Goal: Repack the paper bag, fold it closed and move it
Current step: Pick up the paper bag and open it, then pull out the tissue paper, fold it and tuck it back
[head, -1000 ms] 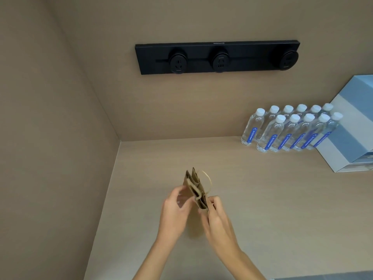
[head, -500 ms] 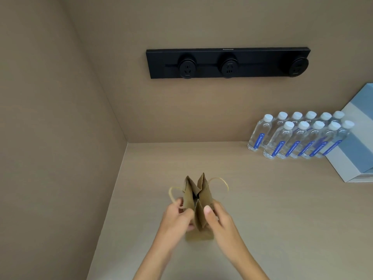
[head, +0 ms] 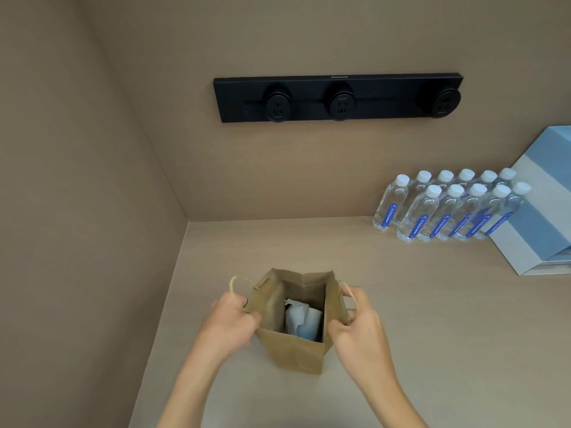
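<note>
A small brown paper bag with twine handles stands upright on the beige counter, its mouth spread wide. Inside it lies a white and pale blue packet. My left hand grips the bag's left rim, with a handle loop sticking out above the knuckles. On the opposite side my right hand grips the right rim and its handle. The bag's bottom rests on the counter.
Several clear water bottles with blue labels stand in two rows at the back right, next to a blue and white box. A black socket strip is fixed to the back wall. A side wall closes the left.
The bag was folded flat between my hands; both hands have moved apart and pulled its mouth wide open, showing the packet inside.
</note>
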`<action>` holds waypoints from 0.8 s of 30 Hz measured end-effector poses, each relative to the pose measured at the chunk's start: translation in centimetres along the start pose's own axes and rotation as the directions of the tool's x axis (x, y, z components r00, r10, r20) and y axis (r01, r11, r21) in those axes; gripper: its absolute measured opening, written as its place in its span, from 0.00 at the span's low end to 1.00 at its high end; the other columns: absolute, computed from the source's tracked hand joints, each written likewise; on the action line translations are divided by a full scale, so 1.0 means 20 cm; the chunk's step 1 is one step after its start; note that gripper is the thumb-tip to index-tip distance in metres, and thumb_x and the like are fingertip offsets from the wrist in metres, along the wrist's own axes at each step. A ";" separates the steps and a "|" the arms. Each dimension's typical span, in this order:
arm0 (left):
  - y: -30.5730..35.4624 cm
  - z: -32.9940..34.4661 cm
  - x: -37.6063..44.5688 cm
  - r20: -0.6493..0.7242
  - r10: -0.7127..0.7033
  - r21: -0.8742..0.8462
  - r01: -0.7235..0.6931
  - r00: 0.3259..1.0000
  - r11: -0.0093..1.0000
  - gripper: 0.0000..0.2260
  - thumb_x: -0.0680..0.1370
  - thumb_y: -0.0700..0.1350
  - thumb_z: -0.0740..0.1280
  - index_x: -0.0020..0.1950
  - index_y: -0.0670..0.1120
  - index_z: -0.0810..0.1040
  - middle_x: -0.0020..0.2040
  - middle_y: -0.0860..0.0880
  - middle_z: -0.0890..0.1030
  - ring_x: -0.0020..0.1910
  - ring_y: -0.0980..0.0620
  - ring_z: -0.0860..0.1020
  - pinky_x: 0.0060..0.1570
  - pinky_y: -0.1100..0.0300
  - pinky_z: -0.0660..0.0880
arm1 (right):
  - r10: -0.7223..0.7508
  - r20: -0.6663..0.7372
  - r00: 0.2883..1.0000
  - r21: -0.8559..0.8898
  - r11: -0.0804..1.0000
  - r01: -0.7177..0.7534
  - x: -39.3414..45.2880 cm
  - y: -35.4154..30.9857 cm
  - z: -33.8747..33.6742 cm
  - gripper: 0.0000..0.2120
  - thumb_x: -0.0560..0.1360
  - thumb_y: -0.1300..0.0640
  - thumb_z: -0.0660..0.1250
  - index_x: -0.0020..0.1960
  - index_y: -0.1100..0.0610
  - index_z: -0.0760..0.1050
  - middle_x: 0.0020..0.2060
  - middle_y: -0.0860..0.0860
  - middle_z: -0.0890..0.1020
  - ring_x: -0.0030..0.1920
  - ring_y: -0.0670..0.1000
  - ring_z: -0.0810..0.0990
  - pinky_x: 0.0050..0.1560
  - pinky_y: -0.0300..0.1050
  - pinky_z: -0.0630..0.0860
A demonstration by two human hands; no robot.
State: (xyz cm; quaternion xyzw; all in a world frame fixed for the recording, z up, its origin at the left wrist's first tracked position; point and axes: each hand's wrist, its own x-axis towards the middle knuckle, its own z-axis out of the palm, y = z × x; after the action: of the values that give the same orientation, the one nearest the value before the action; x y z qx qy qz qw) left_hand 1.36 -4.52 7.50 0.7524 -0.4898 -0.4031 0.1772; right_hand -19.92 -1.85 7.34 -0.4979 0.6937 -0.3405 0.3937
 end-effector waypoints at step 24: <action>0.05 0.05 -0.12 -0.348 0.246 -0.127 -0.305 0.905 0.944 0.15 0.74 0.33 0.71 0.40 0.54 0.76 0.55 0.50 0.70 0.49 0.62 0.77 0.39 0.74 0.70 | -0.091 0.447 0.890 -0.678 0.614 0.404 0.15 -0.21 0.06 0.06 0.77 0.52 0.59 0.43 0.53 0.68 0.44 0.51 0.70 0.42 0.56 0.72 0.37 0.47 0.70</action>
State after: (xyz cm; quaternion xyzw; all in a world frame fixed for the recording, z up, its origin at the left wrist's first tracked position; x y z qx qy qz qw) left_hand -0.43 -2.77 8.65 0.7128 -0.5172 -0.2854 0.3781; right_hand -17.67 -5.94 9.73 -0.7628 0.6071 0.0276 0.2210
